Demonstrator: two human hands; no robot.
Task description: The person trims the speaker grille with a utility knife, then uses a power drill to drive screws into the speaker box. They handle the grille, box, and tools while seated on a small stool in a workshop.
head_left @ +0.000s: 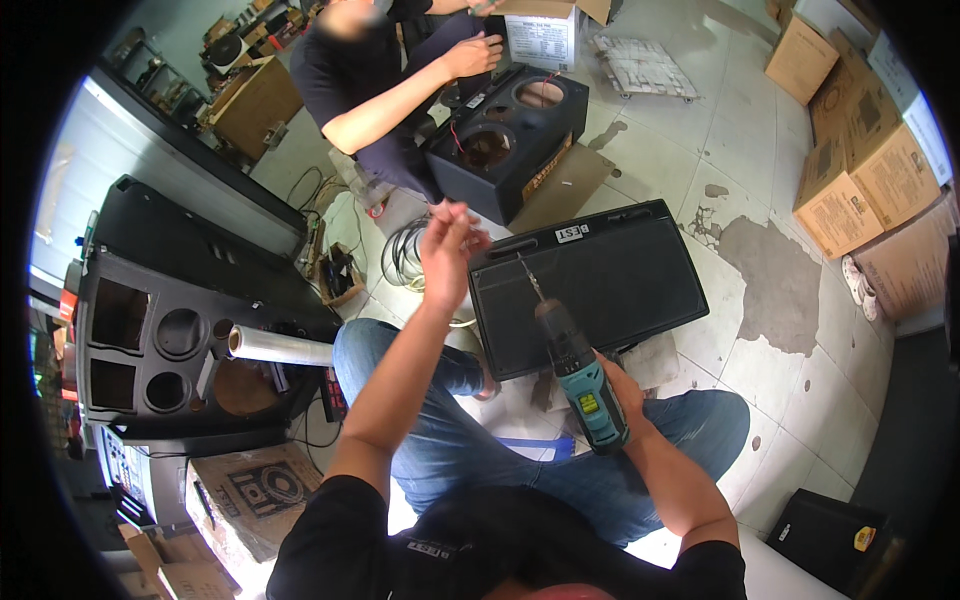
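Right hand (622,392) gripping teal drill (585,385), left hand (450,245) raised, loosely open, above black speaker cabinet (590,285).

Bright, even daylight is filling the room, seeming to come from above and the upper right. The pale floor (760,170) is glaring near the top. The raised left hand (452,245) is blurring slightly. Fisheye distortion is bending straight edges, and a black ring is darkening the corners. Shadows are falling soft.
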